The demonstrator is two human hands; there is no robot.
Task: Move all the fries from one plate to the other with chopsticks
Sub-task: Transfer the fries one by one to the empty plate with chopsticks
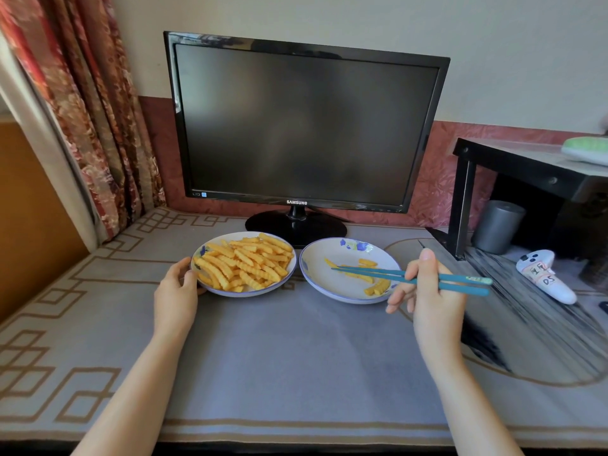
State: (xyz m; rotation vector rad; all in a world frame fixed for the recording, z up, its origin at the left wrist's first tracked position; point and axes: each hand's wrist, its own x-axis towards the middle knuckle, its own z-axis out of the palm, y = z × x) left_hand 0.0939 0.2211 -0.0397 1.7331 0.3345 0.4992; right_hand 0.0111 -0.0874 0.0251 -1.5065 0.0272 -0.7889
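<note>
Two white plates with blue flowers sit side by side in front of a monitor. The left plate (210, 288) holds a heap of crinkle-cut fries (245, 264). The right plate (316, 258) holds only a few fries (377, 287). My left hand (176, 292) grips the left plate's near-left rim. My right hand (429, 292) holds a pair of teal chopsticks (371, 274) whose tips lie over the middle of the right plate, close together, with no fry clearly between them.
A black Samsung monitor (302, 126) stands right behind the plates. A black shelf (513, 166) with a grey cup (498, 225) is at the right, and a white controller (543, 274) lies beside it. A curtain (82, 110) hangs at the left.
</note>
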